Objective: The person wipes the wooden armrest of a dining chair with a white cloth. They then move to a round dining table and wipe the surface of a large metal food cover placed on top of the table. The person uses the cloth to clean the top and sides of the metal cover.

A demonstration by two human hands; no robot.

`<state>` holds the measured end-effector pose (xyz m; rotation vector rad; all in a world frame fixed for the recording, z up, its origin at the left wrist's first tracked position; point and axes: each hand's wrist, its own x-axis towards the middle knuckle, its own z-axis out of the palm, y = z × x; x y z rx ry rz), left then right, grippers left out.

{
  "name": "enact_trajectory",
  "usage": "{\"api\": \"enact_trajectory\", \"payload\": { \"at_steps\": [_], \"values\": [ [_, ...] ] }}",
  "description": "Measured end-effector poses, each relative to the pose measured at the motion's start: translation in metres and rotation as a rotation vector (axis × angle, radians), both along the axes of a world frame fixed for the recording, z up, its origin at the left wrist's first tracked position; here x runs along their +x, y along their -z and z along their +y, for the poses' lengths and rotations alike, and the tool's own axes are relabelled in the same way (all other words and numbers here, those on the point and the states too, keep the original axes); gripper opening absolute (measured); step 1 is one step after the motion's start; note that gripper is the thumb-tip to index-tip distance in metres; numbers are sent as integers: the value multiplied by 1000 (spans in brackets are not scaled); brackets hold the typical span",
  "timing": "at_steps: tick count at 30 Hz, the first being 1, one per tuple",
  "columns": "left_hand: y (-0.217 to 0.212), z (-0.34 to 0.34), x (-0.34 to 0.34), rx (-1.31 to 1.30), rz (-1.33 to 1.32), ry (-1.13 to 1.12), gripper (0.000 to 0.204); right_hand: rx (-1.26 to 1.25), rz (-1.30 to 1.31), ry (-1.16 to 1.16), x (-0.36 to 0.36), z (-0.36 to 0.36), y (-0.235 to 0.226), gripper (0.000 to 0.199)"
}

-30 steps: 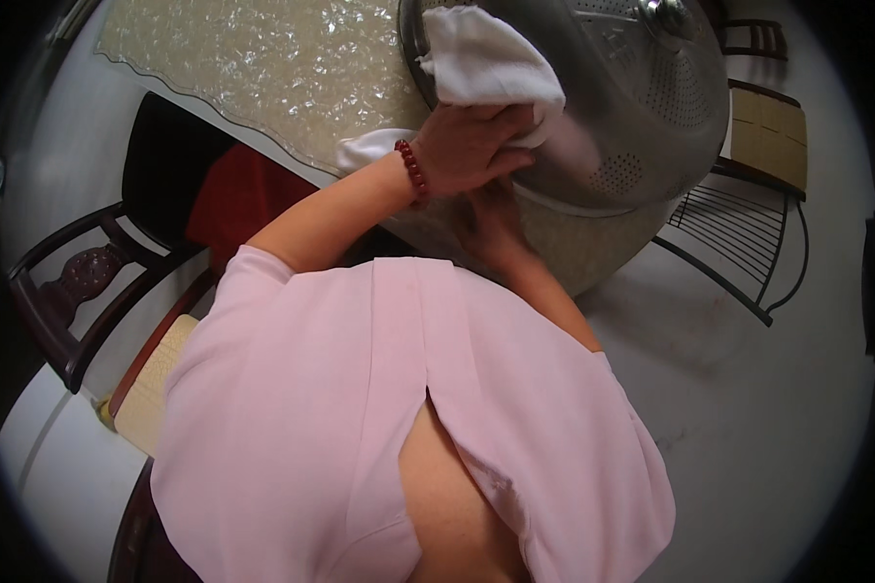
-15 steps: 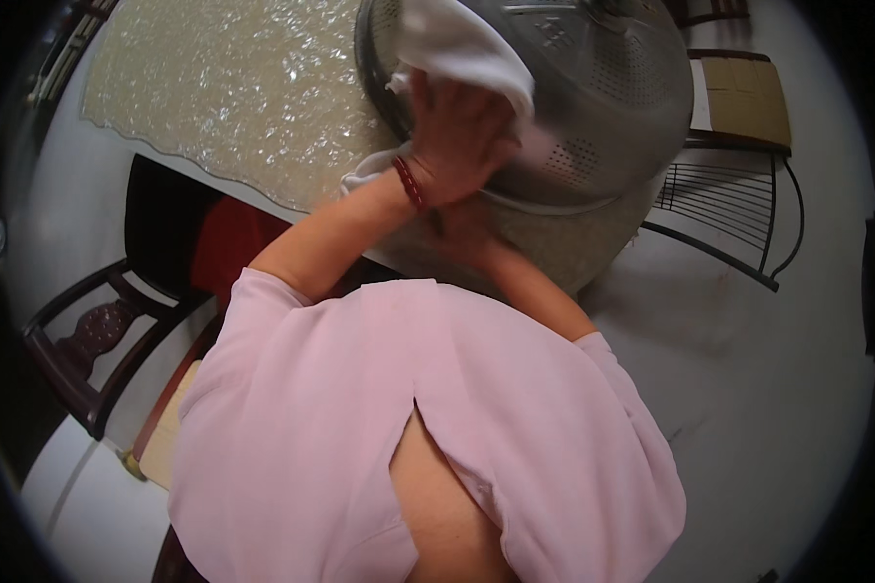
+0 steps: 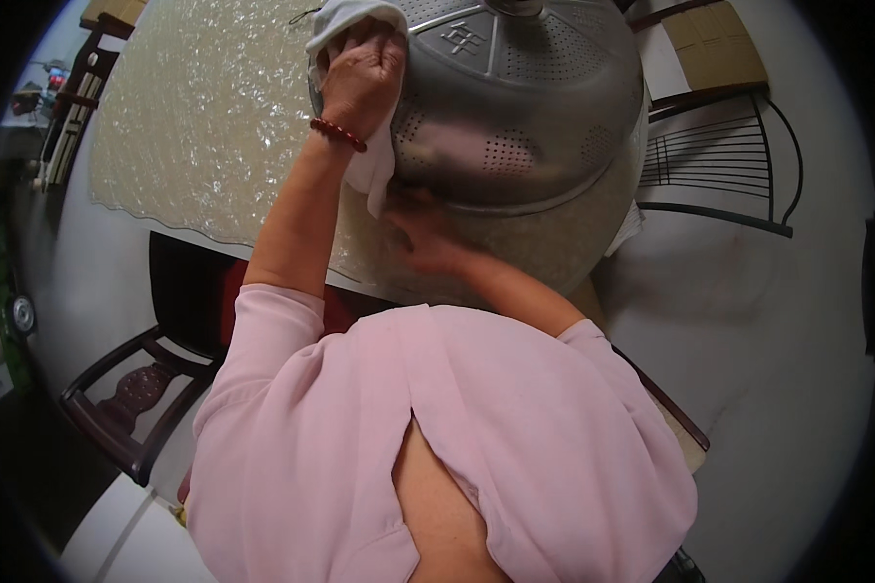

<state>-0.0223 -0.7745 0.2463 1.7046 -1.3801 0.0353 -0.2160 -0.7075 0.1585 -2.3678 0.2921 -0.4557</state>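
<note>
A large metal steamer lid (image 3: 447,126), domed and with patches of small holes, rests on the table covered by a glossy transparent sheet (image 3: 214,126). My left hand (image 3: 365,78), with a red bead bracelet at the wrist, presses a white cloth (image 3: 374,175) against the lid's left side. Part of the cloth wraps over the fingers and the rest hangs down past the rim. Close to the lid's near rim is my right hand (image 3: 423,233), blurred by motion. Its fingers do not show well enough to tell whether they touch the rim.
A dark wooden chair (image 3: 136,398) stands at the left below the table edge. To the right are a black wire-backed chair (image 3: 719,155) and a brown padded seat (image 3: 715,44). Grey floor (image 3: 749,369) spreads along the right side.
My left hand has moved left with the cloth, from the lid's front to its left side. My right hand has shifted slightly left. The lid appears farther left in view, and its embossed part has turned.
</note>
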Motion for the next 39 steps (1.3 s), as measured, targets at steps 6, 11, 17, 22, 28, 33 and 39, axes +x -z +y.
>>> {"api": "enact_trajectory", "payload": {
  "at_steps": [6,11,17,22,28,33,39],
  "values": [
    [-23,21,-83,213,-469,225,24,105,-15,6,-2,0,-2,48],
    [-31,41,-101,55,-391,559,20,625,-54,104,-20,-2,-13,50],
    [-28,85,-96,77,-157,754,36,1529,-633,346,-83,4,-83,37],
    [-45,83,-115,-198,-44,848,47,1300,-946,505,-82,0,-109,33],
    [-47,65,-105,-377,68,635,36,594,-1062,746,-71,-48,-148,24],
    [-39,38,-86,-286,-52,251,32,-503,-132,645,-35,-111,-136,42],
    [-6,20,-79,-212,-289,162,37,-723,-104,630,-20,-121,-128,38]
  ]
}}
